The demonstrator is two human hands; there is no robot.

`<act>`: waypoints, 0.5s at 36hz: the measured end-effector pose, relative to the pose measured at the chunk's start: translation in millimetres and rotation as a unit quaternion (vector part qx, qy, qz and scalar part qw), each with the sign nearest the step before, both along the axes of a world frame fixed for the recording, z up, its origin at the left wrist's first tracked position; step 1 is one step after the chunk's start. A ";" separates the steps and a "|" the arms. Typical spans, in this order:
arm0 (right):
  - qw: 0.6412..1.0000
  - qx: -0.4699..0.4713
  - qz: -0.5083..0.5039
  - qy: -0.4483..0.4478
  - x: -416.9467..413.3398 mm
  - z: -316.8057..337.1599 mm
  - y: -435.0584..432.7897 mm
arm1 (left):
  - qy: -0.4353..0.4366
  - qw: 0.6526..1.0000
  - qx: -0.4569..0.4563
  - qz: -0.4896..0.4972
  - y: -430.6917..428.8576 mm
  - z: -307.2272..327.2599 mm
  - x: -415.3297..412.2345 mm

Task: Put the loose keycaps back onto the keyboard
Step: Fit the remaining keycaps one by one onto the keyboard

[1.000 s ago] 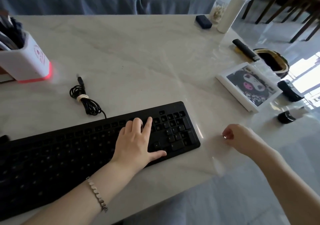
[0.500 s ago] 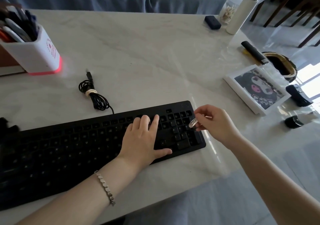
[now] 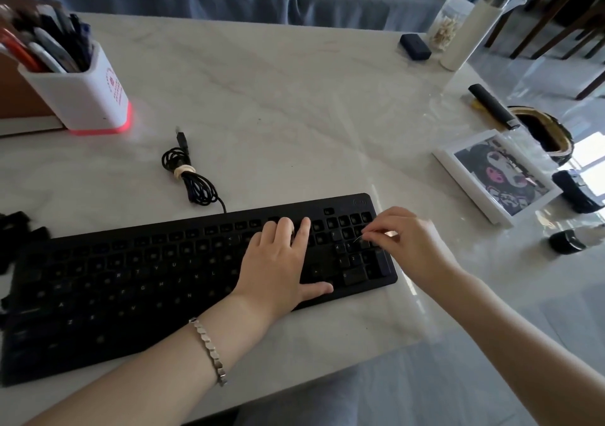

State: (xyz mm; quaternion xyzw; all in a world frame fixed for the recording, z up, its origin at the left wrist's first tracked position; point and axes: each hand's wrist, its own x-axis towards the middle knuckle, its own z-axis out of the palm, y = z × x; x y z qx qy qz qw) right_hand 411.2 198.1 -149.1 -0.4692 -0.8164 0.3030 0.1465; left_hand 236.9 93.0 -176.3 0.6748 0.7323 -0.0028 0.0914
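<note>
Steadying the keyboard (image 3: 147, 278) with my left hand (image 3: 278, 262), I have its fingers straight and flat on the keys beside the number pad (image 3: 353, 263). My right hand (image 3: 406, 239) is over that pad, and its fingertips pinch a small thin thing (image 3: 359, 238); I cannot tell if it is a keycap. I judge this is the seating step. Next I must line it over its place and press straight down. Dark pieces (image 3: 19, 229), probably more loose keycaps, lie near the keyboard's left end.

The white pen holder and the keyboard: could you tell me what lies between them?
In the head view, a coiled black cable with its USB plug lies between the pen holder and keyboard.
</note>
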 end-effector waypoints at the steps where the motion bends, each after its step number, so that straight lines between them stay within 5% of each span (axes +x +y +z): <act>1: 1.000 0.026 0.011 -0.003 0.0 -1.4 -0.2 | -0.002 1.000 0.000 0.002 0.0 -1.7 -0.8; 5: 0.990 0.129 0.059 -0.025 -0.6 -8.3 -0.3 | -0.025 0.997 0.072 0.022 1.4 -12.3 -1.8; 18: 0.957 0.234 0.162 -0.050 2.2 -12.2 -2.0 | -0.023 1.000 0.007 0.015 0.5 -1.1 -2.1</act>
